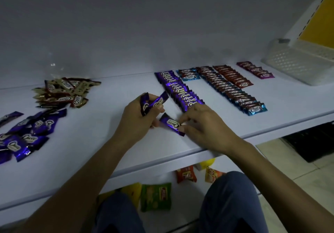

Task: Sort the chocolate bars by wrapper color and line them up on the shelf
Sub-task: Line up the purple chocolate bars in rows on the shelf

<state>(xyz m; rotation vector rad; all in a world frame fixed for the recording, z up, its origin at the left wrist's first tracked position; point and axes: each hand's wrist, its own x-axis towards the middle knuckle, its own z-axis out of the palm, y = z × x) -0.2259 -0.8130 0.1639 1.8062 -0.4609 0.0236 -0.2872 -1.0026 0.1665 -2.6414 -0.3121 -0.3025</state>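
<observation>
Five rows stand in line; two heaps are left to sort.
At the left of the frame a purple heap [27,135] and a brown-gold heap [63,93] lie loose on the shelf [86,153]. At centre the left hand [140,122] grips spare purple bars [153,103]; the right hand [201,127] pinches one purple bar [170,123] lying just beside the near end of the purple row [180,91]. The other rows [233,91] lie at the right.

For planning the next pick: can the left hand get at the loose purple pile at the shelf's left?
Probably yes: only bare shelf lies between the left hand and the purple pile, though its grip holds purple bars now.
</observation>
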